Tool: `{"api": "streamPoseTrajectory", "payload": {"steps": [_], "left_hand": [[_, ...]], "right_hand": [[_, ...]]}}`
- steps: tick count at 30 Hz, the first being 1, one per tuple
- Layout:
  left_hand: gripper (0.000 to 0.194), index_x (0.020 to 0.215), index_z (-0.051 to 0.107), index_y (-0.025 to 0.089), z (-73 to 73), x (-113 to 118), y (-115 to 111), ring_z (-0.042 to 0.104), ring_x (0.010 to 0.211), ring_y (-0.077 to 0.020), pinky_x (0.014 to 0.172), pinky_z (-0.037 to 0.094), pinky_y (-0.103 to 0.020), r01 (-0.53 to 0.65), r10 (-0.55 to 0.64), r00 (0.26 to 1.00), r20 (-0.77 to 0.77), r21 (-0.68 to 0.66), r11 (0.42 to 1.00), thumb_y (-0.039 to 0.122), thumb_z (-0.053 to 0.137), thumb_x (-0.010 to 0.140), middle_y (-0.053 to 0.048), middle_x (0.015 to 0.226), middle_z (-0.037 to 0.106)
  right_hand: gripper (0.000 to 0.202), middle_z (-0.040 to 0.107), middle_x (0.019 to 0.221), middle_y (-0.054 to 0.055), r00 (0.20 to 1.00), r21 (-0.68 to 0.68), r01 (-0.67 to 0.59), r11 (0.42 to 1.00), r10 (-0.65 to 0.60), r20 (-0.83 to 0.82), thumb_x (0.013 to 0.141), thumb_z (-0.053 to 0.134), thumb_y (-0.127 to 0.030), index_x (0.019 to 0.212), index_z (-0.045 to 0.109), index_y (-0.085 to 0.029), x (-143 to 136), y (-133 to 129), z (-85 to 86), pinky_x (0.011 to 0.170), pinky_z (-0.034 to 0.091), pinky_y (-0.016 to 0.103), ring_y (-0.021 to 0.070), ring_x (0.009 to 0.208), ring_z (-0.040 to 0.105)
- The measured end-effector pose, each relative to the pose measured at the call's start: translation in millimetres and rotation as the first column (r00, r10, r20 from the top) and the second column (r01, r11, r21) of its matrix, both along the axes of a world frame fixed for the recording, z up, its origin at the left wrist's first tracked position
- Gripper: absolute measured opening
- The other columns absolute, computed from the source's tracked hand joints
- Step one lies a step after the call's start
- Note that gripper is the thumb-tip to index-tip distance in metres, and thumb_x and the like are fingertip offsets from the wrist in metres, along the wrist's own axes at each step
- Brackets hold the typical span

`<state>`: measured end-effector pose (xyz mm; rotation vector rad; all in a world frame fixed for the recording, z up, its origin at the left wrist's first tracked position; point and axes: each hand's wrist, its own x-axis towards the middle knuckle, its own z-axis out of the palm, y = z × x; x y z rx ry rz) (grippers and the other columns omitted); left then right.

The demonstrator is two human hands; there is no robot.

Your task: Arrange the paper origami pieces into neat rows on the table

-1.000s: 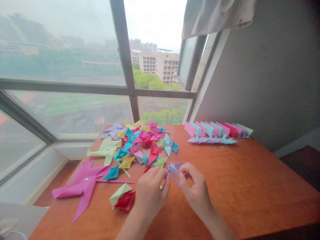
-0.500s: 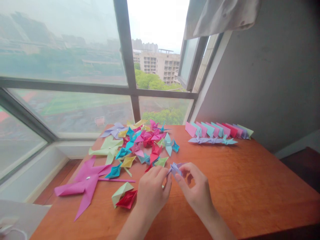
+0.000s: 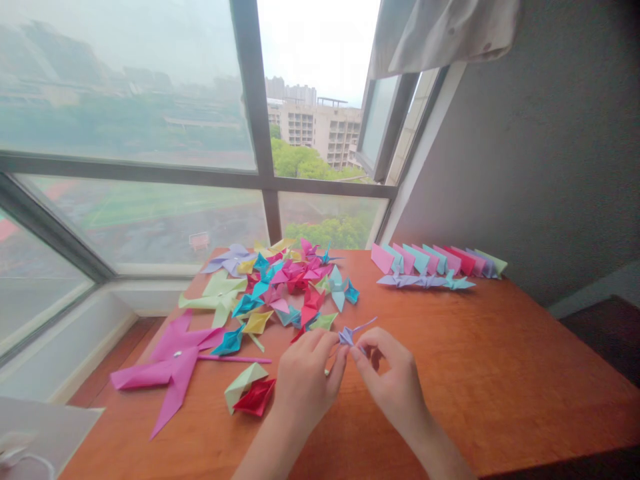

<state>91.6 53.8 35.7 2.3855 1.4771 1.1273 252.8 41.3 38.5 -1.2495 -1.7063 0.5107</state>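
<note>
A small lavender paper crane (image 3: 346,336) is held above the wooden table between my two hands. My left hand (image 3: 309,370) pinches its left side with thumb and forefinger. On the other side, the thumb and fingers of my right hand (image 3: 393,373) are closed on the paper near its lower right. A thin pointed strip of the crane sticks up to the right, over my right fingers. Its lower part is hidden behind my fingertips. Just beyond my left hand lies a heap of folded paper pieces (image 3: 311,303) in several colours.
A magenta pinwheel (image 3: 173,360) lies at the left, its stick pointing right. Nearer me rest a red paper boat (image 3: 255,397) and a pale green folded piece (image 3: 245,383). Folded cards (image 3: 415,260) stand in a row at the back right, with several folded cranes (image 3: 427,282) before them. Windows border the table's far side.
A thin pointed strip of the lavender crane now stands out up and to the right, where it was mostly behind my right fingers. Both hands stay in nearly the same place.
</note>
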Motion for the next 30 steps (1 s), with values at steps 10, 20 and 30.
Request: {"api": "streamPoseTrajectory", "payload": {"steps": [10, 20, 30], "left_hand": [[0.009, 0.088, 0.060, 0.021, -0.6, 0.1, 0.7, 0.065, 0.076, -0.0190, 0.066, 0.047, -0.028, -0.008, 0.008, 1.000, 0.004, 0.023, 1.000, 0.025, 0.054, 0.092, -0.003, 0.083, 0.069], [0.011, 0.084, 0.061, 0.021, -2.0, -0.2, 0.7, 0.064, 0.073, -0.0179, 0.066, 0.047, -0.027, -0.016, 0.016, 1.000, 0.016, 0.007, 1.000, 0.023, 0.054, 0.092, -0.002, 0.079, 0.068], [0.018, 0.079, 0.062, 0.020, 1.1, -0.8, 1.0, 0.062, 0.072, -0.0166, 0.065, 0.043, -0.024, 0.007, 0.002, 0.996, 0.089, -0.109, 0.994, 0.025, 0.052, 0.093, -0.002, 0.076, 0.066]], "right_hand": [[0.015, 0.060, 0.075, 0.001, 0.999, 0.000, -0.032, 0.999, 0.032, 0.044, 0.093, 0.054, -0.027, 0.080, 0.058, -0.021, 0.9, 1.6, -1.8, 0.057, 0.044, 0.024, 0.0129, 0.065, 0.055], [0.010, 0.056, 0.072, 0.000, 0.979, 0.157, 0.083, 0.984, -0.110, 0.172, 0.090, 0.058, -0.022, 0.080, 0.055, -0.021, 4.8, -3.9, -3.9, 0.060, 0.040, 0.025, 0.0136, 0.065, 0.053], [0.006, 0.058, 0.078, 0.001, 0.980, 0.172, 0.065, 0.983, -0.095, 0.175, 0.092, 0.056, -0.025, 0.088, 0.055, -0.021, 6.6, -1.7, -3.1, 0.063, 0.042, 0.026, 0.0143, 0.071, 0.055]]}}
